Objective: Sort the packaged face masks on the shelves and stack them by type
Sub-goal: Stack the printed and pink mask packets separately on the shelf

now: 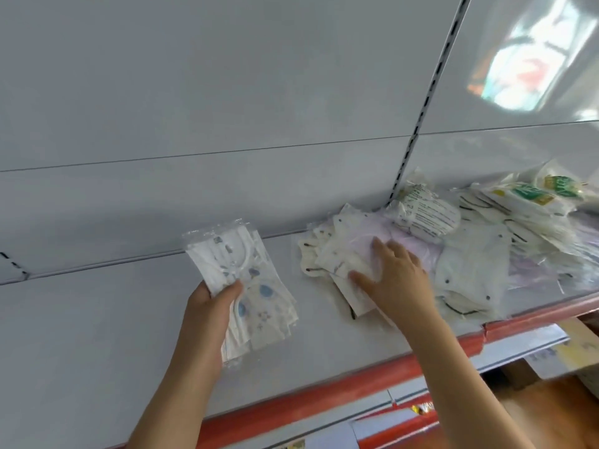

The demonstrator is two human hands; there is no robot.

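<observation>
Sorting in progress: the left hand [210,294] grips a blue-printed mask stack [249,286] above the shelf [97,319], while the flat-fingered right hand [393,277] presses the unsorted pile [356,254] at right, probably seeking a matching pack.

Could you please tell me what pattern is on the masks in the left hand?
Blue blotches on white masks, held by the left hand; head view.

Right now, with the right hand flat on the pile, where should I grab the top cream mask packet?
Probably by its near left corner, which juts off the pile over bare shelf. Come from the front-left and pinch there; the right hand rests flat on the packet and the other edges lie flush against neighbours.
</observation>
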